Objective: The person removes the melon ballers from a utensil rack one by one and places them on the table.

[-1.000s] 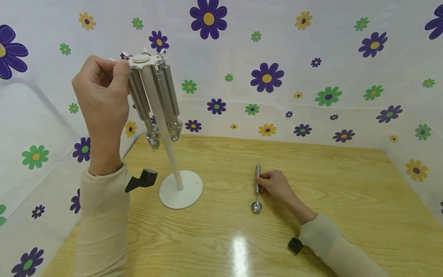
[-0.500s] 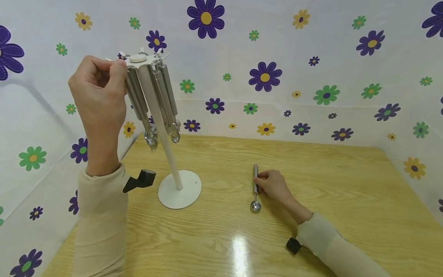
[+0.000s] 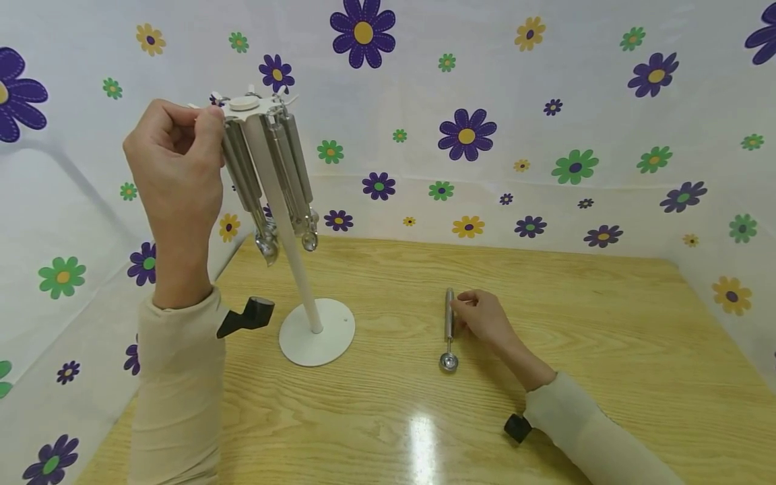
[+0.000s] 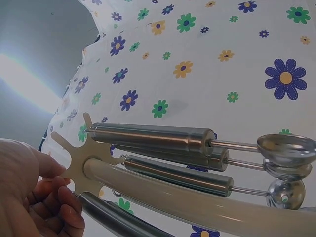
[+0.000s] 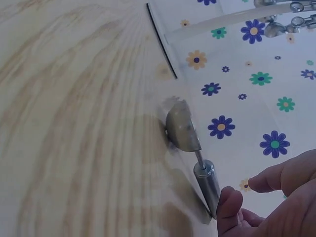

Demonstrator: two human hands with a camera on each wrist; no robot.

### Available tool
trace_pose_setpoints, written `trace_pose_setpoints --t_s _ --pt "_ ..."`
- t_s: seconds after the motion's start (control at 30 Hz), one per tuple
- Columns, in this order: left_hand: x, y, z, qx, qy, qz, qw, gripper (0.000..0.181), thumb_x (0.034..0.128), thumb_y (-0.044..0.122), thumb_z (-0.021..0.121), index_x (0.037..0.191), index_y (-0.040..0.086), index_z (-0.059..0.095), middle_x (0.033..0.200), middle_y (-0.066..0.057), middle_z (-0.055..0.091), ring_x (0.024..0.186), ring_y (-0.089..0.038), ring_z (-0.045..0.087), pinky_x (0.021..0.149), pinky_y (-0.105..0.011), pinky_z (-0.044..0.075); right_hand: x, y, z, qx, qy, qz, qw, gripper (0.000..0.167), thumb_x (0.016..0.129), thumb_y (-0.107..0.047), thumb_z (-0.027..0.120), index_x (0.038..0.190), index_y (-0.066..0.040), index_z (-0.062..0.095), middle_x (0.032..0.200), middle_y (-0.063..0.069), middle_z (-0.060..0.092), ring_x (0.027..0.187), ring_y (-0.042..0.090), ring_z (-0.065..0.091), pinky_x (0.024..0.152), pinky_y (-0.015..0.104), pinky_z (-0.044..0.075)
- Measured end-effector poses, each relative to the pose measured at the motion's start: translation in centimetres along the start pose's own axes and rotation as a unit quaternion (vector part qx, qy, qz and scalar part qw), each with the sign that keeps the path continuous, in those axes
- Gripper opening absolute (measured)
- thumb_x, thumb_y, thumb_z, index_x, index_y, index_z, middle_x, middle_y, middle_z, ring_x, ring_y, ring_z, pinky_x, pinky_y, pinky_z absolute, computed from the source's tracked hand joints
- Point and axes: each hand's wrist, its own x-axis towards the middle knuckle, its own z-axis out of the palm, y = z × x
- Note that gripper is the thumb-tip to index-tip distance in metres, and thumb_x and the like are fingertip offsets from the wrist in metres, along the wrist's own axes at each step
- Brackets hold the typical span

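Observation:
A white stand (image 3: 318,333) with a round base and a hooked top stands on the left of the table. Several steel utensils (image 3: 287,162) hang from its hooks, bowls downward; their round bowls (image 4: 286,193) show in the left wrist view. My left hand (image 3: 176,162) pinches the edge of the stand's top between thumb and fingers. A steel melon baller (image 3: 449,316) lies on the table, handle away from me. Beside its handle rests my right hand (image 3: 483,318), fingertips close to or touching it. In the right wrist view the thumb is spread away from the fingers.
The wood-grain table (image 3: 376,404) reaches back to a white cloth (image 3: 400,87) printed with flowers. Black camera mounts (image 3: 251,314) sit on both sleeves. A bright reflection lies at the table's front.
The right thumb has come off the melon baller's handle and the hand has shifted slightly up. The melon baller stays on the table. The left hand keeps its hold on the stand.

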Motion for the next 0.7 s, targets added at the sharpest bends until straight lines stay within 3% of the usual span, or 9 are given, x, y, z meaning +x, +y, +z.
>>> trace_pose_setpoints --t_s 0.2,0.5,0.7 --pt "0.0 0.0 0.0 -0.002 0.0 0.0 1.0 0.011 0.0998 0.015 0.064 0.09 0.013 0.07 0.082 0.005 0.063 0.069 -0.01 0.054 0.069 -0.024 0.044 -0.4 -1.0 -0.1 0.019 -0.015 -0.003 0.9997 0.043 0.105 -0.015 0.058 0.135 0.015 0.053 0.09 0.019 0.067 0.073 0.02 0.063 0.067 0.03 0.056" --pt "-0.1 0.0 0.1 -0.011 -0.001 0.001 0.9999 0.011 0.0991 0.013 0.064 0.09 0.011 0.071 0.081 0.004 0.063 0.068 -0.01 0.053 0.068 -0.024 0.043 -1.0 -3.5 -1.0 0.049 -0.02 -0.018 0.9984 0.044 0.105 -0.017 0.058 0.137 0.013 0.052 0.114 0.028 0.066 0.082 0.027 0.069 0.075 0.037 0.061" --pt "-0.1 0.1 0.1 -0.01 0.001 0.0 1.0 0.011 0.0992 0.013 0.064 0.09 0.011 0.07 0.081 0.004 0.062 0.068 -0.01 0.053 0.068 -0.024 0.043 -0.9 -6.2 -2.6 0.036 -0.019 -0.042 0.9983 0.048 0.107 -0.021 0.056 0.143 0.009 0.049 0.122 0.026 0.065 0.089 0.025 0.07 0.076 0.031 0.061"
